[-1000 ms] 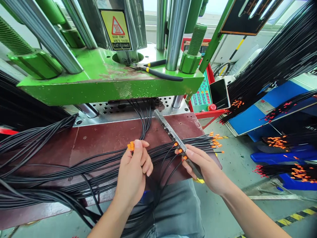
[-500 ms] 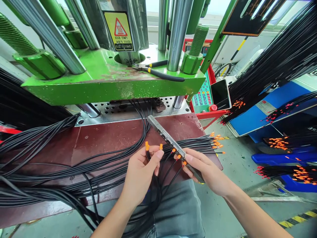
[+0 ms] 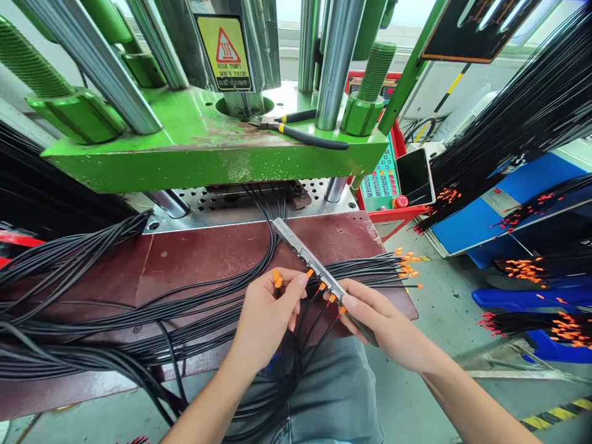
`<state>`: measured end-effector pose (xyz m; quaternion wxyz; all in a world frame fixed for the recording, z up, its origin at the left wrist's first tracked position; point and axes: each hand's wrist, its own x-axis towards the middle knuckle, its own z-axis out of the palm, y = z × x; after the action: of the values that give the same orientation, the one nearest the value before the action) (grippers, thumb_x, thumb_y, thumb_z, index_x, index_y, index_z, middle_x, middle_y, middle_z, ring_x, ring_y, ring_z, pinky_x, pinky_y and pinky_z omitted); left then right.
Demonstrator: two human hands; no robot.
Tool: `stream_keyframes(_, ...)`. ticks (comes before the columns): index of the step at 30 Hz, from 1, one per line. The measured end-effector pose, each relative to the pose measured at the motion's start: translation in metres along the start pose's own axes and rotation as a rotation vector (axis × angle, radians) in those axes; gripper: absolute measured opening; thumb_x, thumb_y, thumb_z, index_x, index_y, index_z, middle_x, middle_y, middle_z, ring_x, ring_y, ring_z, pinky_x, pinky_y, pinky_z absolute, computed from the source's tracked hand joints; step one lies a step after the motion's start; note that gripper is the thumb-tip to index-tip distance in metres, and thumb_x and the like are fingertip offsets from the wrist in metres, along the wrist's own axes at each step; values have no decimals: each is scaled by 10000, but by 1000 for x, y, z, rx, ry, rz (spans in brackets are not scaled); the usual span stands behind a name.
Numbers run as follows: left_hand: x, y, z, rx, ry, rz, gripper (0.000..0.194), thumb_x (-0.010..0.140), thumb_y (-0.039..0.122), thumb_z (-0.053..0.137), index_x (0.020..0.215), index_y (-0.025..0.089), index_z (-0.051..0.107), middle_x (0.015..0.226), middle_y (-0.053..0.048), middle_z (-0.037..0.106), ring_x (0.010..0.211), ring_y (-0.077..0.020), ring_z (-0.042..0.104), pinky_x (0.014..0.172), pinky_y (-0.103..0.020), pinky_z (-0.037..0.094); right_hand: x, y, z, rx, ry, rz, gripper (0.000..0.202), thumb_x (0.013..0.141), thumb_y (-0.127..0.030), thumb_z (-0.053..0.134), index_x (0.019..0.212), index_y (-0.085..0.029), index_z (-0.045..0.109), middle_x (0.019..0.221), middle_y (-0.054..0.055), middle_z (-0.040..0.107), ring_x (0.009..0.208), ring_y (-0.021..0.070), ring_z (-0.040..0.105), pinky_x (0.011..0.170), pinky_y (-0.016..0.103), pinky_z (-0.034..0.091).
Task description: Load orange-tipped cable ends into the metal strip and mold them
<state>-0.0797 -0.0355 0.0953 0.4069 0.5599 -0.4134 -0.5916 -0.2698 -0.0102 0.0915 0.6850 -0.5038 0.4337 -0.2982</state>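
A long grey metal bar (image 3: 303, 248) with a row of slots is gripped near its lower end by my right hand (image 3: 377, 314); it slants up and left over the bench. Several orange cable ends (image 3: 322, 287) sit in its slots, their black cables hanging down toward my lap. My left hand (image 3: 271, 314) is closed, pinching a black cable whose orange tip (image 3: 309, 272) meets the bar's edge. Another orange-tipped cable (image 3: 277, 279) sticks up from the same hand. Whether the pinched tip is seated in a slot, I cannot tell.
Ahead stands a green press (image 3: 208, 166) with a high-temperature sign (image 3: 224, 52). Pliers (image 3: 305, 132) lie on it. Black cables (image 3: 185, 320) cover much of the brown bench (image 3: 198, 246). To the right are a red control box (image 3: 393, 213) and hanging cable bundles (image 3: 527, 111).
My left hand has moved slightly right and up, bringing one orange tip from beside the bar to its edge. The other tip has dropped lower in that hand.
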Motion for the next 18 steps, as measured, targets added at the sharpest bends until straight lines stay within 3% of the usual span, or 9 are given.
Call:
stream_keyframes(5,5,-11,-2,71,-53,-34,302,838,404,635,694,151,552,480,64,462,360,-37,359,353,-145,301,3,15,0,-56,19,-1,350,1000,-490,423,1040,-170,560,684,-43,412,585,78,327,501,201,260)
stream_keyframes(9,10,-24,1,80,1,12,257,833,384,644,756,146,589,506,70,453,389,-38,332,359,-150,281,7,27,-2,-110,20,5,325,1001,-473,425,1049,-179,554,681,-46,410,571,78,313,491,201,253)
stream_keyframes(12,11,-37,1,41,-28,20,270,842,407,652,786,148,597,531,70,448,423,-47,344,379,-158,300,10,35,-2,-113,27,4,307,997,-459,437,1024,-177,556,683,-45,403,580,80,317,501,200,264)
stream_keyframes(15,10,-52,-2,-99,-102,13,273,851,411,667,957,163,624,635,51,534,536,-58,469,513,-153,419,14,44,-4,-28,42,18,318,990,-465,437,975,-167,547,643,-54,396,538,75,299,469,203,240)
stream_keyframes(18,8,-67,-5,-280,-92,8,286,831,387,704,1035,199,636,873,18,622,756,-81,582,733,-189,503,18,53,-8,42,68,26,312,988,-463,433,990,-169,536,606,-64,390,497,71,281,445,203,227)
